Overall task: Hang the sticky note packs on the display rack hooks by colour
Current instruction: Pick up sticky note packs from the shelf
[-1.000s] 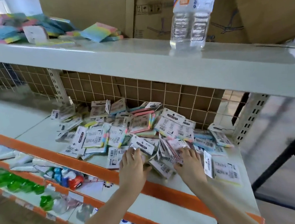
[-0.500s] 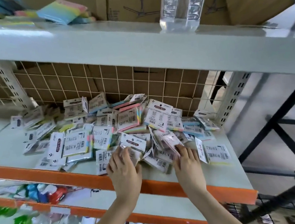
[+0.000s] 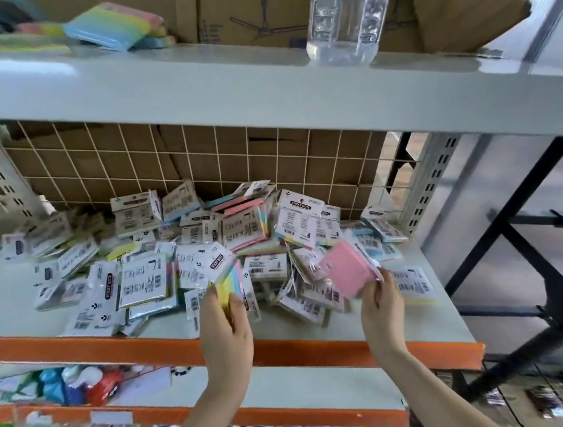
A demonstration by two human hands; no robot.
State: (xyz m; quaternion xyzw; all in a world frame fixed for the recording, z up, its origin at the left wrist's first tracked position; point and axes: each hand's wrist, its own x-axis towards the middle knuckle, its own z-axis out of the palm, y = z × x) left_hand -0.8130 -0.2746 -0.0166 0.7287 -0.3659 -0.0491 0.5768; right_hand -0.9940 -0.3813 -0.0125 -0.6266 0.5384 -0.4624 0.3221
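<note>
Left hand: a multicolour pack is gripped above the orange shelf edge, colours turned up for sorting.
Right hand: a pink pack is pinched, lifted clear of the pile behind that edge.

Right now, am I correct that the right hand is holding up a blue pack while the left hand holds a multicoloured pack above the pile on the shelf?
Not quite: the pack in the right hand is pink, not blue. The head view shows the pink pack held up over the pile. The rest holds: the left hand holds a multicoloured pack above the shelf.
</note>
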